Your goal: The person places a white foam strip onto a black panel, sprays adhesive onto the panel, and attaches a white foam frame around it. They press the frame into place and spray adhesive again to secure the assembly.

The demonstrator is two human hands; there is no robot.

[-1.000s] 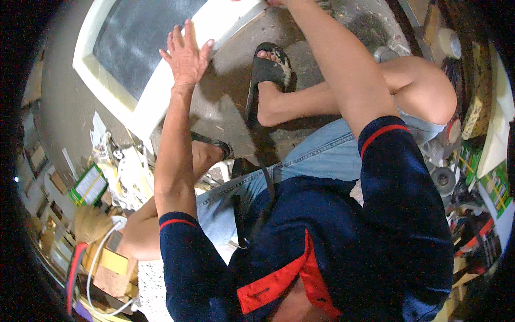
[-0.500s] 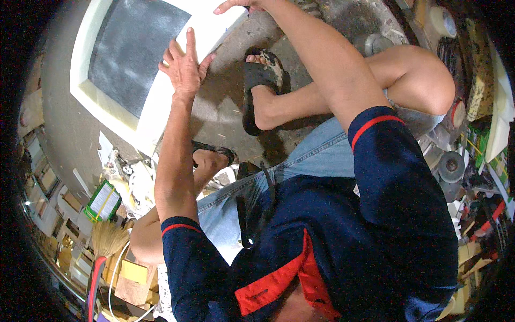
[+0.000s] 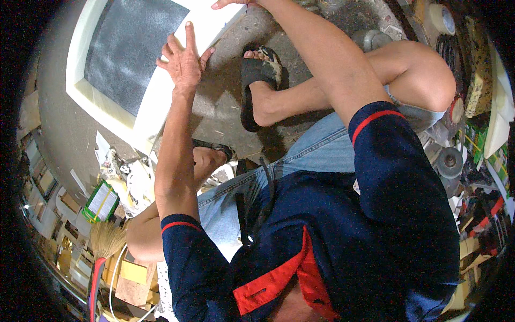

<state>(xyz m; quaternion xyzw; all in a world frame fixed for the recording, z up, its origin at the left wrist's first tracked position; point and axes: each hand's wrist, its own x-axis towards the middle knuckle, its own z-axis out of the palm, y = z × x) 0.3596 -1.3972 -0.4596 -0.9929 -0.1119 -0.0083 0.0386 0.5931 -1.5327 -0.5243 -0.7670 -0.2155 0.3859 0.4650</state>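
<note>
Locate white frame (image 3: 155, 102), around dark panel (image 3: 131, 51), at 11 o'clock. Note left hand (image 3: 183, 65) laid on near side, fingers spread, nothing clasped. At 12 o'clock, note right hand (image 3: 236, 2) at frame edge, mostly out of view; cannot tell how far closed. For steadiness, press evenly along near side and avoid bearing on panel.

White frame (image 3: 148, 119), centre (image 3: 131, 53) mottled dark grey. Navy shirt (image 3: 316, 214), red trim (image 3: 268, 290). Faded-blue jeans (image 3: 316, 147). Black sandal (image 3: 258, 74).
</note>
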